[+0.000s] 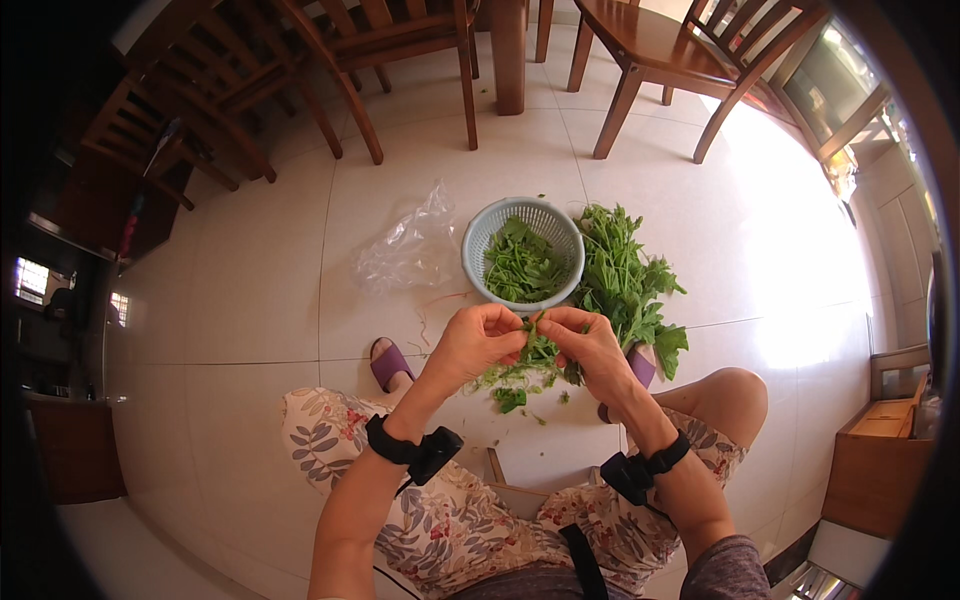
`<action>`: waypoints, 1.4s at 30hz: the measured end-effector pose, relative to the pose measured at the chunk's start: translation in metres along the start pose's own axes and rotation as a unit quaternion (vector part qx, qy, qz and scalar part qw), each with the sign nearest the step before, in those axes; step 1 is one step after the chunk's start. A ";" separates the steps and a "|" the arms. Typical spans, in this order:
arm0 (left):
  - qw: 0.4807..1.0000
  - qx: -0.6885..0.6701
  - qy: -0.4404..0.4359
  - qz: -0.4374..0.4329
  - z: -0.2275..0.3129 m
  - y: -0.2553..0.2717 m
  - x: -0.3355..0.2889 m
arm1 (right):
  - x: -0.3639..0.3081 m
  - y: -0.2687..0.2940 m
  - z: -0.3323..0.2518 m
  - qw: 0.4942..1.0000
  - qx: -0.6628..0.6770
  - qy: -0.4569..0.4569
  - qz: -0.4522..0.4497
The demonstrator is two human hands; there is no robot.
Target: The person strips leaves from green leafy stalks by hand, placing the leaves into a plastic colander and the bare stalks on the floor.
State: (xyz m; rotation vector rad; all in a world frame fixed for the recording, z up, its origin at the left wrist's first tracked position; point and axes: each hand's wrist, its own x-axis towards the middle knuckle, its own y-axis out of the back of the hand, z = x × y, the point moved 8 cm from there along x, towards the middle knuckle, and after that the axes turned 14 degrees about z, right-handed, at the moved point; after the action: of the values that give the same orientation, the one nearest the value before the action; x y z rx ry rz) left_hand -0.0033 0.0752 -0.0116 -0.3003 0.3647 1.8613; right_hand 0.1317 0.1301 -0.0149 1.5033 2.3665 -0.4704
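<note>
Both hands were close together over the floor (pixel 250 270), just short of the basket's near rim. The left hand (pixel 478 340) and the right hand (pixel 590 350) each had thumb and fingertips pinched on a green sprig (pixel 537 323), held between them; exact finger contact was partly hidden. The basket (pixel 548 217), round and grey-blue with slotted walls, stood upright and contained loose leaves (pixel 525 262). A leafy heap (pixel 628 275) lay on the tiles right of it, its lower end reaching toward the right slipper (pixel 643 366). A clear, crumpled bag (pixel 410 245) lay left of the basket; thin reddish strands (pixel 428 318) lay near it. Green scraps (pixel 510 398) were scattered below the hands, between the feet. The left slipper (pixel 391 368) was purple, like the right. Black bands (pixel 392 440) circled both wrists. A wooden chair (pixel 665 50) stood beyond the heap
</note>
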 end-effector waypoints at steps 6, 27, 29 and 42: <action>0.978 0.164 -0.110 0.072 0.012 0.003 -0.003 | -0.002 0.000 -0.006 0.994 -0.109 0.012 0.013; 0.999 -0.029 0.032 -0.018 -0.006 0.004 0.003 | 0.002 -0.004 0.009 0.996 -0.026 -0.050 -0.073; 0.999 -0.020 0.030 -0.014 -0.005 0.004 0.003 | 0.002 -0.004 0.011 0.995 -0.023 -0.059 -0.075; 0.998 0.052 -0.015 -0.012 0.016 -0.002 -0.007 | 0.008 0.013 0.011 0.998 -0.028 -0.023 0.042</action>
State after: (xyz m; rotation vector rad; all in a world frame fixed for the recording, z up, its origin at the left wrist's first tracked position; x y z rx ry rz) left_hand 0.0008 0.0761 0.0053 -0.2055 0.4332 1.8149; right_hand 0.1411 0.1369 -0.0298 1.5431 2.2533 -0.4111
